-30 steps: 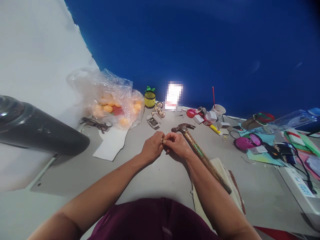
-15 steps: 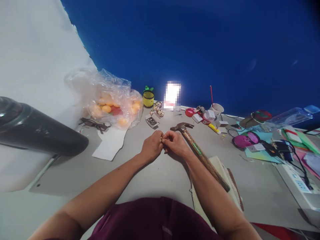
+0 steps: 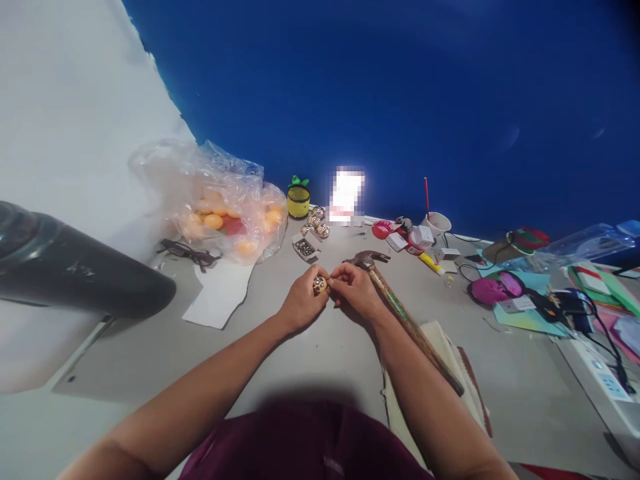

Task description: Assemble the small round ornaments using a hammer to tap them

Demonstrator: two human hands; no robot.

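Note:
My left hand (image 3: 301, 303) is closed around a small yellowish ball (image 3: 320, 285) dotted with shiny metal studs. Against the ball's right side, my right hand (image 3: 356, 291) makes a pinch with thumb and forefinger; whatever is between them is too small to make out. Beyond my hands lies a small open box (image 3: 304, 249) of tiny dark metal pieces. Several similar studded balls (image 3: 323, 231) sit just behind that box. A claw hammer (image 3: 400, 310) rests to the right, its head past my right hand and its wooden handle running beside my right forearm.
Plastic bags of orange fruit (image 3: 220, 213), glasses (image 3: 187, 253) and white paper (image 3: 217, 297) lie left. A dark cylinder (image 3: 90, 267) juts in there. At the right are a paper cup (image 3: 440, 222), a pink pouch (image 3: 493, 288), cables and a power strip (image 3: 600, 373). Folded cloth (image 3: 440, 340) lies under the hammer handle.
My left hand has turned so that the studded face of the ball shows, where it was mostly hidden before. My right fingers have shifted slightly right, still beside it.

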